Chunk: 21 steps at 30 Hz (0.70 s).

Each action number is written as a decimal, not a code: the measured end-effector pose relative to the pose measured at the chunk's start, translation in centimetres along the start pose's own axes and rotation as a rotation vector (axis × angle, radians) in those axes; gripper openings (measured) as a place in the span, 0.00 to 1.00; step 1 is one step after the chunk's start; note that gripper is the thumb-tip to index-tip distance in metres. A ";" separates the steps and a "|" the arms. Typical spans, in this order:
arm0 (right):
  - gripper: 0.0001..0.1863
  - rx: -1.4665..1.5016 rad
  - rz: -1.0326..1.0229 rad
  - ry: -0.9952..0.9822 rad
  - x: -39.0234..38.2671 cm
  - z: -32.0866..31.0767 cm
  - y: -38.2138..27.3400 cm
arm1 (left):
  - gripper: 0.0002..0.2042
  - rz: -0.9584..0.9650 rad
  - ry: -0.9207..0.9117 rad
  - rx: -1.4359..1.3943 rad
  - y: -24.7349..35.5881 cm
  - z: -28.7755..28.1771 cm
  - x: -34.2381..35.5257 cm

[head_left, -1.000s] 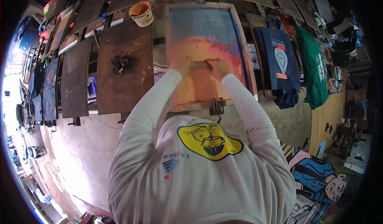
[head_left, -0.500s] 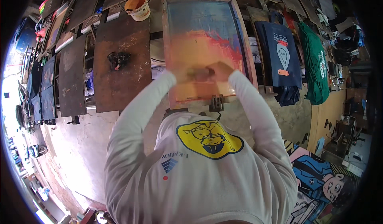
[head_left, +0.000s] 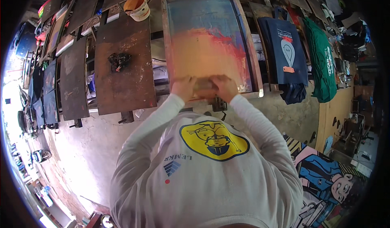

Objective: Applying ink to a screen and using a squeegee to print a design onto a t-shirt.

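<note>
The squeegee [head_left: 205, 86] looks stiff and fairly light, perhaps slick with ink low down; its upper bar seems the place to hold, pressed evenly, since the taut mesh [head_left: 193, 49] could tear. It sits just above the view's centre, near the lower end of the wooden screen frame [head_left: 166, 29], between the left hand [head_left: 183, 87] and right hand [head_left: 224, 86]. These 2 hands grip its ends; blur hides finger detail.

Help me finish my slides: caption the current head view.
Left hand and right hand grip a blurred flat tool at the near end of a framed, colour-stained screen.
</note>
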State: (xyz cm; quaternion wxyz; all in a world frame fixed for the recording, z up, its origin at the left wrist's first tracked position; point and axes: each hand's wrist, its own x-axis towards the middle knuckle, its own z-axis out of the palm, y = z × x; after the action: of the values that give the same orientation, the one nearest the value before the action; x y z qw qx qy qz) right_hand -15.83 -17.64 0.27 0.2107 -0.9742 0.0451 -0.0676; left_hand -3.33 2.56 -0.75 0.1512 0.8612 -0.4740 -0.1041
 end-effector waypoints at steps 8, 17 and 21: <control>0.17 0.063 -0.061 -0.280 1.2 -2.5 -2.2 | 0.18 0.137 -0.039 -0.107 0.7 -6.2 -2.0; 0.12 -0.014 -0.116 -0.324 12.8 -2.1 2.9 | 0.21 0.099 -0.002 -0.085 -4.0 -8.5 7.1; 0.15 0.024 -0.064 -0.275 8.9 -1.8 0.5 | 0.19 0.038 -0.052 0.041 -3.2 -6.4 4.7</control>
State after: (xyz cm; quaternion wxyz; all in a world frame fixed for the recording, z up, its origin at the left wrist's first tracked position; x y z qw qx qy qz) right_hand -7.35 -19.85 2.68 0.2243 -0.9726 -0.0160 0.0591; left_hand 3.76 1.24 3.87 0.1231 0.8521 -0.4959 -0.1136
